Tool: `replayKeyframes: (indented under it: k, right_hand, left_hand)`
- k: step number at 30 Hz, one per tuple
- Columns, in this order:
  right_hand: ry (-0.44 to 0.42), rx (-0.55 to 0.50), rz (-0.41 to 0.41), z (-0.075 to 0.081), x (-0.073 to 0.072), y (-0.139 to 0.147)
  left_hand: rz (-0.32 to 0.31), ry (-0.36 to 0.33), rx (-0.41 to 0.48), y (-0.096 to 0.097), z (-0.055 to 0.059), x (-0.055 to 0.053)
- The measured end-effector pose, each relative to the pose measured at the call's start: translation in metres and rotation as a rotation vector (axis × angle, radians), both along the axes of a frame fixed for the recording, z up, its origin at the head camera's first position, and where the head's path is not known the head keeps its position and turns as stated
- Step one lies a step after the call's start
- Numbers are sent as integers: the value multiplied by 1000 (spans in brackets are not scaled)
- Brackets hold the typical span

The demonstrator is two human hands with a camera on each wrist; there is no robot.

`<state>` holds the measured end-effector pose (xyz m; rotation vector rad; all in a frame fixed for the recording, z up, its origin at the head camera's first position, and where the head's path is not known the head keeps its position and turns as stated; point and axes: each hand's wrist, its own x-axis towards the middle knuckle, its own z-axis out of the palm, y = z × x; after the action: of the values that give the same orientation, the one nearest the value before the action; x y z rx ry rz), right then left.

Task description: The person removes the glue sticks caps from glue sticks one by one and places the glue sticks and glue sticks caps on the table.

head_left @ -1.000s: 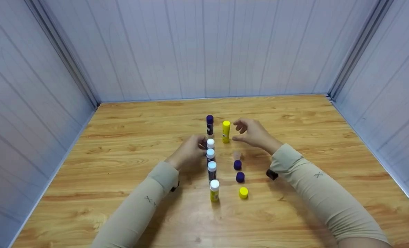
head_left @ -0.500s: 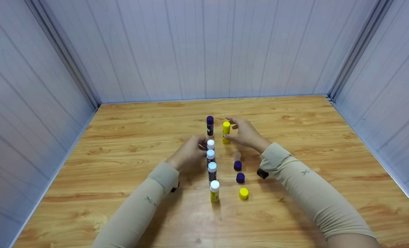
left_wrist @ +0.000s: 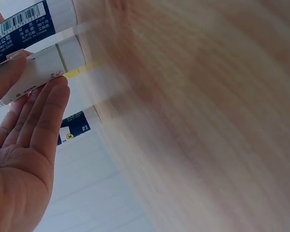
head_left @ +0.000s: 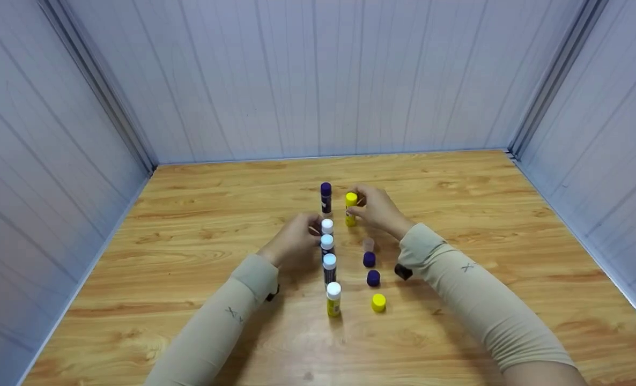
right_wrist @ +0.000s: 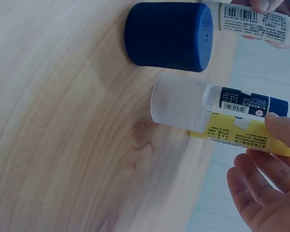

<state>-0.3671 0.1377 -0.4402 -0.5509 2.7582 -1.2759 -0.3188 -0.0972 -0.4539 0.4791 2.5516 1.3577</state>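
My left hand [head_left: 292,238] grips a white-labelled glue stick [left_wrist: 46,67] standing third from the back in the row; its thumb and fingers lie on either side. My right hand [head_left: 382,208] pinches the upper part of a capped yellow glue stick [head_left: 351,209], which stands upright right of the row. A capped dark blue glue stick [head_left: 326,199] stands at the row's far end. Nearer stand white-topped glue sticks, two dark-labelled, one [head_left: 327,247] behind another [head_left: 330,271], and a yellow one [head_left: 333,300] in front.
Caps sit right of the row: a translucent cap [head_left: 369,245], a blue cap [head_left: 369,260], another blue cap [head_left: 373,278] and a yellow cap [head_left: 378,303]. Pale panel walls [head_left: 318,80] enclose the wooden table [head_left: 200,203] at the back and sides.
My right hand has moved left to the yellow glue stick, and its thumb and fingers have closed on it. My left hand has stayed on the white-labelled glue stick.
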Motion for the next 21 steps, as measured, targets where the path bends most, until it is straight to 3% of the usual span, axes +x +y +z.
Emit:
replayKeyframes:
  k: [10, 13, 18, 21]
  right_hand:
    - [10, -33, -4, 2, 4, 3]
    - [35, -25, -18, 6, 6, 4]
    - [75, -47, -41, 16, 9, 8]
    - [96, -80, -48, 21, 11, 11]
  left_hand:
    - [-23, 3, -28, 1, 1, -1]
    - [-43, -24, -26, -1, 4, -1]
    - [-58, -4, -105, -8, 15, -3]
    - [-50, 48, -144, -13, 24, -5]
